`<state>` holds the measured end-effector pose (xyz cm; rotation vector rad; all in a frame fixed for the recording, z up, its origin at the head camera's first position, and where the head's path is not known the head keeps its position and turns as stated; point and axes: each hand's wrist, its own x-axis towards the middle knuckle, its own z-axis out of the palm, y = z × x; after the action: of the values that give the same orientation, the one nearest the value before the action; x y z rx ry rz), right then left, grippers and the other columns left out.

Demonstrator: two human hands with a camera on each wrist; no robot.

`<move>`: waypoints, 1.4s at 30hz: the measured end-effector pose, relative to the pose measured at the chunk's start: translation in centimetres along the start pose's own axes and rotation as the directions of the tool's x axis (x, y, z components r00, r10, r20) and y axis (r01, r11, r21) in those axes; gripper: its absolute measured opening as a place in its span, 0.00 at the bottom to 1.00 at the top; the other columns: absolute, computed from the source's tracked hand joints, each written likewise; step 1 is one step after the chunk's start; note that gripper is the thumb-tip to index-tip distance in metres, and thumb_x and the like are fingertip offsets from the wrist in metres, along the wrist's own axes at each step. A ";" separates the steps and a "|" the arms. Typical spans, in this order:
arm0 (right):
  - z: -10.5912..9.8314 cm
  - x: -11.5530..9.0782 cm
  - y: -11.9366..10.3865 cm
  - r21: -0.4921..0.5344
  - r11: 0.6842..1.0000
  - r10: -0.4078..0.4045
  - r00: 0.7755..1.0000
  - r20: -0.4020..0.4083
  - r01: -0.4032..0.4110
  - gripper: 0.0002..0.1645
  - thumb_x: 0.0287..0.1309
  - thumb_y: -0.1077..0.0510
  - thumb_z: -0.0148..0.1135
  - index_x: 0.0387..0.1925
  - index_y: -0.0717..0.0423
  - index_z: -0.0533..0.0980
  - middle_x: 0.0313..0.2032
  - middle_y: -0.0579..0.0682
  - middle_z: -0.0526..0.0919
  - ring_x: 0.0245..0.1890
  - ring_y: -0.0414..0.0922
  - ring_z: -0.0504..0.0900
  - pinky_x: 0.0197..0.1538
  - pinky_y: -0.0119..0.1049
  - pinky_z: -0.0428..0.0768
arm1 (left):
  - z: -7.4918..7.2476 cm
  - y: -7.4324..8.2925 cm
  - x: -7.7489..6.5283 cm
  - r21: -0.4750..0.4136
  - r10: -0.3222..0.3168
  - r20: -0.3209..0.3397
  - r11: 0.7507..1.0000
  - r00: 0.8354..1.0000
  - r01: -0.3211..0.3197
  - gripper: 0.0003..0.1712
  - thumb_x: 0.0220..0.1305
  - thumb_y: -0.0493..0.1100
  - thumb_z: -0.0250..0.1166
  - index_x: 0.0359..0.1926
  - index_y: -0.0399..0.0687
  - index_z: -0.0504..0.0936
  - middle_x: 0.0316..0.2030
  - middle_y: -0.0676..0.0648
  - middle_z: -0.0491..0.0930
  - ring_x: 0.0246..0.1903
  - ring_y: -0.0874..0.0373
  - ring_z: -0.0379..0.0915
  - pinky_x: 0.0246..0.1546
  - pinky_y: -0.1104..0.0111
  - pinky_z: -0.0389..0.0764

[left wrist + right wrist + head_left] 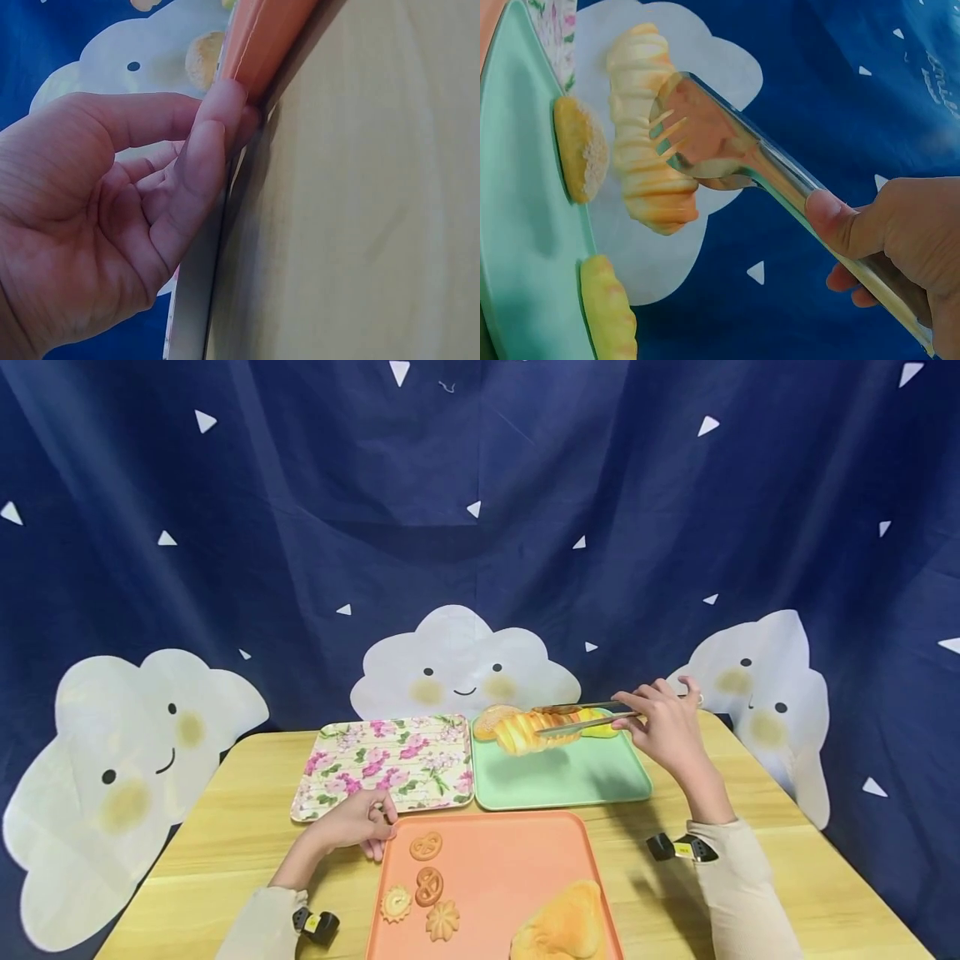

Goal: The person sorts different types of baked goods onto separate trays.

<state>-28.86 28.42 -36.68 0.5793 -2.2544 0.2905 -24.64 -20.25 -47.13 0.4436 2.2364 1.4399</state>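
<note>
While the right-hand grip (667, 727) is hovering right of centre, it is clasping tongs (784, 176).
They are holding a ridged loaf (519, 737) above the green tray (540, 789), overlapping a bun (489, 722); lower left of centre, the left-hand grip (358, 820) is pinching the orange tray (517, 852).

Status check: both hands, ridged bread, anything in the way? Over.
Left hand holding orange tray at far left corner. Right hand on tongs, ridged bread clamped above green tray. Possible obstruction: round bun and yellow bread, green tray's far side.
</note>
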 end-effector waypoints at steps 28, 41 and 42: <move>5.0 -1.1 -0.5 -0.022 0.999 -0.028 0.999 0.042 0.029 0.20 0.41 0.57 0.82 0.40 0.55 0.87 0.27 0.54 0.84 0.38 0.56 0.79 0.64 0.74 0.58 | 0.0 0.2 -0.2 -0.001 -0.001 -0.002 1.000 1.000 0.001 0.11 0.64 0.32 0.65 0.41 0.30 0.73 0.19 0.44 0.81 0.16 0.57 0.81 0.18 0.68 0.84; 6.5 -1.4 -1.9 -0.052 0.997 -0.051 0.999 0.003 0.051 0.21 0.39 0.58 0.83 0.40 0.55 0.87 0.28 0.54 0.83 0.37 0.56 0.77 0.64 0.72 0.60 | 0.1 0.1 0.0 0.002 -0.005 -0.007 1.000 1.000 0.005 0.10 0.63 0.31 0.65 0.41 0.30 0.73 0.19 0.45 0.81 0.16 0.57 0.80 0.18 0.69 0.84; 6.5 -1.4 -2.0 -0.054 0.997 -0.051 0.999 0.000 0.051 0.21 0.39 0.58 0.83 0.40 0.55 0.87 0.27 0.54 0.83 0.37 0.56 0.77 0.64 0.72 0.60 | 0.1 0.1 -0.1 0.002 -0.006 -0.007 1.000 1.000 0.006 0.10 0.63 0.31 0.65 0.41 0.30 0.73 0.19 0.45 0.81 0.16 0.57 0.80 0.18 0.69 0.84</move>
<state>-31.18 24.64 -42.08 0.6067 -2.2349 0.2034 -24.54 -20.16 -47.05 0.4336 2.2429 1.4384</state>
